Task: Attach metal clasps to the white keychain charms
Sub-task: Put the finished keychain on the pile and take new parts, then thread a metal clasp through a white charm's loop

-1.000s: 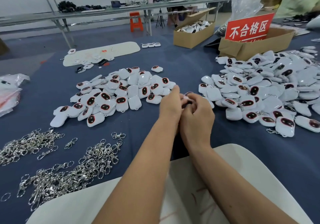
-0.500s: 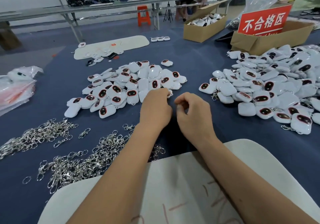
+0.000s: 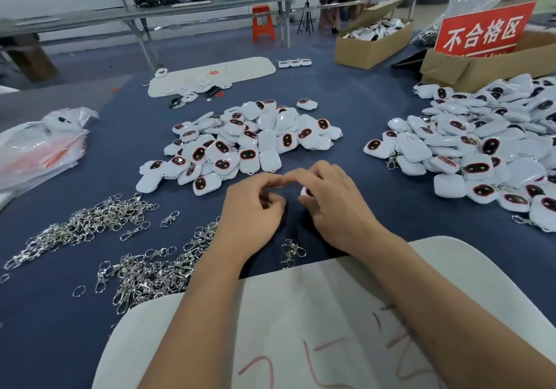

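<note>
1. The left hand point(image 3: 252, 211) and the right hand point(image 3: 334, 205) are hovering close together over the blue worktop point(image 3: 391, 238), between the two heaps of charms.
2. The right hand's fingers point(image 3: 304, 178) are curling around a white charm point(image 3: 304, 191), of which only a small edge is showing beside the thumb.
3. The left hand's fingers point(image 3: 270, 182) are bending inward, thumb and forefinger drawn near each other; whether they are pinching a clasp cannot be told, since nothing is showing between them.
4. The forefingers of the two hands are nearly meeting at their tips.
5. A heap of white charms with dark red-rimmed faces point(image 3: 240, 145) is lying just beyond the hands, near the middle of the worktop.
6. A larger heap of charms point(image 3: 481, 154) is lying on the right, some with metal clasps showing at its near edge.
7. Loose metal clasps point(image 3: 84, 226) are lying in a spread on the left, and another cluster of clasps point(image 3: 150, 271) is lying nearer, partly under the left forearm.
8. A pair of clasps point(image 3: 291, 251) is lying alone on the worktop just below the hands.
9. A red sign point(image 3: 481, 30) is standing in a cardboard box point(image 3: 469, 70) at the far right, and a plastic bag point(image 3: 39, 148) is lying at the left edge.
</note>
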